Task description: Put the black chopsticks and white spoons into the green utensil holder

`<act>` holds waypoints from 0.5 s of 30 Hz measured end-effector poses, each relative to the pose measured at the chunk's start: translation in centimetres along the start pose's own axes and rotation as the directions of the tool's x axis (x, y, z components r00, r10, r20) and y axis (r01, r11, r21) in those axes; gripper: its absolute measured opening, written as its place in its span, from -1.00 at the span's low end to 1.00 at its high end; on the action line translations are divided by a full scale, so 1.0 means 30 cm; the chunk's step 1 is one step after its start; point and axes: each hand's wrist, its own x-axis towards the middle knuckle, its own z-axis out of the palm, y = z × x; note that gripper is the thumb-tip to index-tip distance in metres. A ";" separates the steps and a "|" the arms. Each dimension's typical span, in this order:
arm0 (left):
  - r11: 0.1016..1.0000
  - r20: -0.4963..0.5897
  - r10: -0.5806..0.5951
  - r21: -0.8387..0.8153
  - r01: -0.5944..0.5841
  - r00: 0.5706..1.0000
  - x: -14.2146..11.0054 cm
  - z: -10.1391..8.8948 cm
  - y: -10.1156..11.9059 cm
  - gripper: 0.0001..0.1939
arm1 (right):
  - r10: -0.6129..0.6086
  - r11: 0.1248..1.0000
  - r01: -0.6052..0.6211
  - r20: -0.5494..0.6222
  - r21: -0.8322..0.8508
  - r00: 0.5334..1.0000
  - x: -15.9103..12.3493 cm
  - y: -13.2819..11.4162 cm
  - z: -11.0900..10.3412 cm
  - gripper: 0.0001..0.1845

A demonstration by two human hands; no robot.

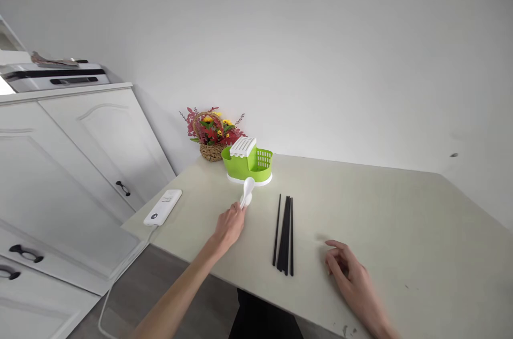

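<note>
My left hand (230, 225) is closed around the handle of a white spoon (248, 185), its bowl pointing away from me. A second white spoon bowl (247, 200) shows just under it; whether my fingers grip that one too, I cannot tell. Just beyond the spoons stands a green utensil basket (240, 168) with a white slotted top and white base. Several black chopsticks (285, 235) lie in a loose bundle between my hands, one slightly apart on the left. My right hand (348, 275) hovers at or rests on the table to their right, fingers loosely curled, holding nothing.
A wicker basket of artificial flowers (211, 152) stands behind the green basket against the wall. Near the left edge of the table (380, 210) lies a white power bank (163, 207) with a cable hanging down. White cabinets (80, 168) stand at the left.
</note>
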 end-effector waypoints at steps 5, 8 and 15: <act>0.978 0.006 0.155 -0.139 -0.153 0.988 -0.051 -0.025 0.273 -0.61 | -0.018 0.991 0.006 0.085 0.136 0.996 0.096 -0.116 -0.003 -0.40; 0.914 -0.014 0.324 -0.254 -0.317 0.946 -0.088 -0.029 0.439 -0.58 | 0.011 0.978 -0.013 0.012 0.208 1.000 0.194 -0.203 -0.021 -0.20; 0.843 0.010 0.364 -0.429 -0.325 0.931 -0.111 -0.024 0.577 -0.50 | 0.132 0.966 -0.098 -0.129 0.241 0.983 0.355 -0.211 -0.053 -0.40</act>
